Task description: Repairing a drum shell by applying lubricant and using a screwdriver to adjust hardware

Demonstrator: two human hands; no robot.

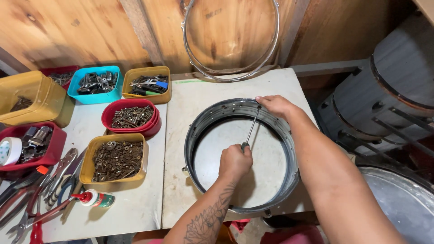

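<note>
A round grey drum shell [197,128] lies flat on a white worktop [203,90]. Inside the shell my left hand [235,161] is closed around the handle of a screwdriver [251,129], whose thin shaft slants up to the far inner wall. At the shell's far rim my right hand [274,105] pinches the rim just where the screwdriver tip meets it. Whatever lies under those fingertips is hidden.
A metal drum hoop [231,74] leans on the wooden wall behind. Left of the shell stand tubs of screws [132,116], washers [117,159] and hardware [96,83], with pliers [27,199] and a small bottle [95,198] in front. Another drum [389,99] sits at right.
</note>
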